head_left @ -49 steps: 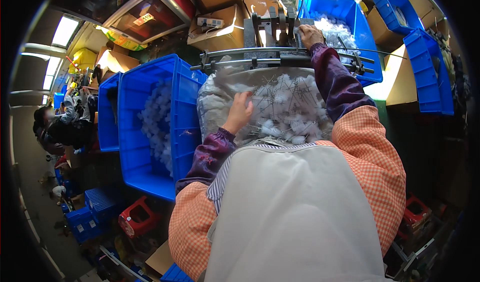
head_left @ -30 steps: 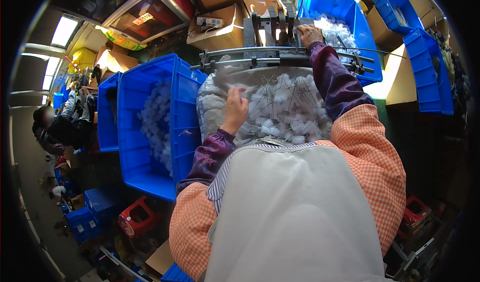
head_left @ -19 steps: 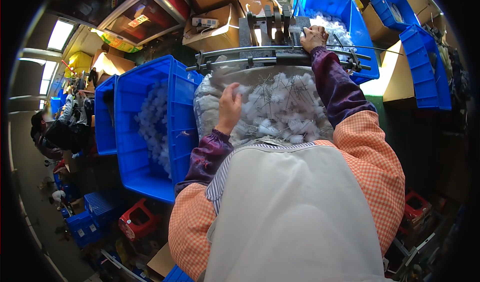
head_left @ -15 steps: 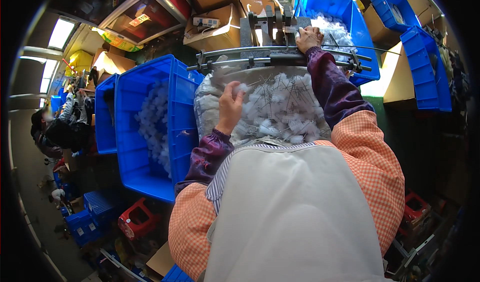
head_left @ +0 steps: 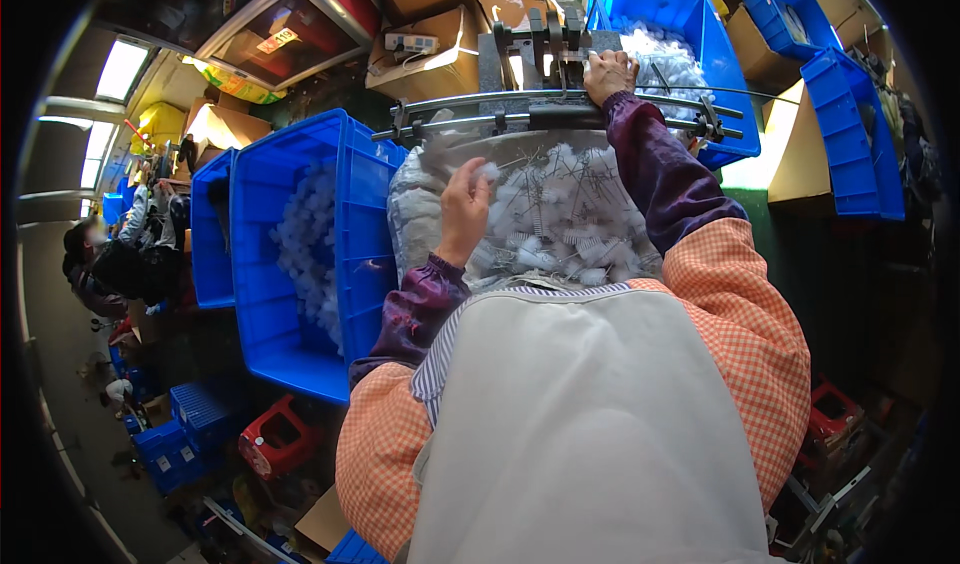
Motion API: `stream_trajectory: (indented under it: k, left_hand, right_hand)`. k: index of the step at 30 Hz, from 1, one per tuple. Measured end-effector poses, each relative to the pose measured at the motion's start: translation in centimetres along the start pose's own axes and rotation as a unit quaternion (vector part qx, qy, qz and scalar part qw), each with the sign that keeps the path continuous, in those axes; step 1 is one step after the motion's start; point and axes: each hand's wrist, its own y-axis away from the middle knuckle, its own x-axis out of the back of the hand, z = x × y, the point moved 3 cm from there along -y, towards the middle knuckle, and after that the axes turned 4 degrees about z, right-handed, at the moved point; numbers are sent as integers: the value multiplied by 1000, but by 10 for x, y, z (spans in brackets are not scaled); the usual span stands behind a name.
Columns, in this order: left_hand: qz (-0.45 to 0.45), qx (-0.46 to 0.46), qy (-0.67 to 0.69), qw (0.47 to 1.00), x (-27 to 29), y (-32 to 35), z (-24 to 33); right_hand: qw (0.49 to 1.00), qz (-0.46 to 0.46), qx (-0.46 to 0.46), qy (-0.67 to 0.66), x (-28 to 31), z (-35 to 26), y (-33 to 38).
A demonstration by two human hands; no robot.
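My left hand (head_left: 463, 211) is over the left part of a cloth-lined tray (head_left: 412, 204), with a small white translucent plastic piece (head_left: 488, 171) between thumb and fingers. In the tray lies a heap of similar white pieces (head_left: 540, 254) mixed with thin metal pins (head_left: 545, 189). Reaching forward, my right hand (head_left: 609, 76) is at the right side of a dark metal bench machine (head_left: 545, 49). Its fingers are bent and close together at the machine's fixture; what they hold, if anything, is hidden.
Metal rails (head_left: 500, 122) cross in front of the machine. A large blue bin (head_left: 290, 354) with white pieces stands at left; another blue bin (head_left: 735, 64) stands behind my right hand. Cardboard boxes (head_left: 440, 74) are behind. Another person (head_left: 130, 264) is at far left.
My right hand has shifted slightly left along the machine's fixture. My left hand stays nearly in place, still with the white plastic piece.
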Motion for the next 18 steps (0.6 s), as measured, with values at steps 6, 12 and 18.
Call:
stream_trajectory:
  k: [6,12,18]
  left_hand:
    - [-18,23,12,999,-1,0,12]
    - [-33,54,57,996,4,-2,17]
    - [-31,-12,39,999,-7,-10,26]
  right_hand:
    - [1000,-2,-5,10,1,15,2]
    - [999,10,-14,-33,-4,43,-5]
    - [994,-70,31,81,16,53,-26]
